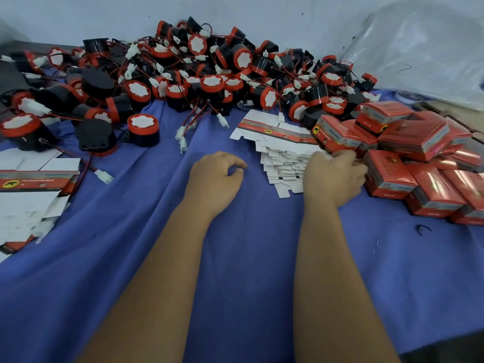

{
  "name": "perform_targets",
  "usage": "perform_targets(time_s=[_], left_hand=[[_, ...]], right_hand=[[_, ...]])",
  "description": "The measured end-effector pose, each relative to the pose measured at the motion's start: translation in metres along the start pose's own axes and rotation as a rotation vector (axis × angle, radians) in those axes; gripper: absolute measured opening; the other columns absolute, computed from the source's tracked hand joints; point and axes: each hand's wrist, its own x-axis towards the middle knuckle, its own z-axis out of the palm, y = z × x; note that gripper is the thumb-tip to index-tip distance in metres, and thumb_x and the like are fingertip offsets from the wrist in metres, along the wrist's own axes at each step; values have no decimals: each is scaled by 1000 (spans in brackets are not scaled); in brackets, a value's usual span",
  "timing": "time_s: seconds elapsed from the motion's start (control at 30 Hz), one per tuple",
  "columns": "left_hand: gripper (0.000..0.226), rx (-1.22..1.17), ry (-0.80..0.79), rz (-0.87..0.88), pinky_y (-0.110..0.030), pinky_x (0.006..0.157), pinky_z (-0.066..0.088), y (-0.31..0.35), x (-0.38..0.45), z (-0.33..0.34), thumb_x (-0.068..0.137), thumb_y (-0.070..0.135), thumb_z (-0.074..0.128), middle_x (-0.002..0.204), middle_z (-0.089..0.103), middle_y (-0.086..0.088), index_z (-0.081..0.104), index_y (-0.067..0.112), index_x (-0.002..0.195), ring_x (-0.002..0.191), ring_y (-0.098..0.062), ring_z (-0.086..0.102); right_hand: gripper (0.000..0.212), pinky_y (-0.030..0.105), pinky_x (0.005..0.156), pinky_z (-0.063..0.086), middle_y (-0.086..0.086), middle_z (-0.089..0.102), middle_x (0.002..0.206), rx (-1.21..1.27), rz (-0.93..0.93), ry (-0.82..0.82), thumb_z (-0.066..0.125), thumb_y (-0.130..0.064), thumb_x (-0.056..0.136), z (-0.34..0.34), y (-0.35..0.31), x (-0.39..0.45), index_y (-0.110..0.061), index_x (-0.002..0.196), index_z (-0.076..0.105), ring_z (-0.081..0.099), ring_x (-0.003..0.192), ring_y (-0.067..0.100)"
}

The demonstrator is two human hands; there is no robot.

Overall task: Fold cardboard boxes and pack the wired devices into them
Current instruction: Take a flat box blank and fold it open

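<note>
blue cloth (248, 258) lies bare near the forearms; right hand (334, 176) grips a red box (334, 137) at the flat-carton stack's (282, 163) edge, left hand (214, 176) loosely curled, holding nothing.

devices (199, 72): red-black heap, far | flat boxes (277, 153): stacked | folded boxes (419, 158): right
</note>
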Motion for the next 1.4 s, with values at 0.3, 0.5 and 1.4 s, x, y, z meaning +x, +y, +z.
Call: perform_targets(time_s=[0.3,0.5,1.4], left_hand=[[29,-38,13,-22,-37,104,43,1,1,1,97,14,50,124,63,5,70,25,114,117,-15,53],[35,-83,42,-73,-34,100,45,3,2,0,94,6,45,120,64,2,71,20,112,114,-16,55],[45,-703,379,-224,-23,112,31,4,6,-16,99,16,51,154,39,10,49,24,143,141,-5,34]], right_hand=[[37,44,110,16,11,37,149,-273,-589,-72,54,-24,87,14,-22,-34,-15,122,56,28,139,30],[64,49,119,2,1,20,162,-353,-771,-519,43,-39,100,35,-23,-45,-24,155,16,11,150,20],[27,32,86,45,-1,74,98,257,-688,-385,49,-30,102,12,-35,-55,-24,119,70,62,91,22]])
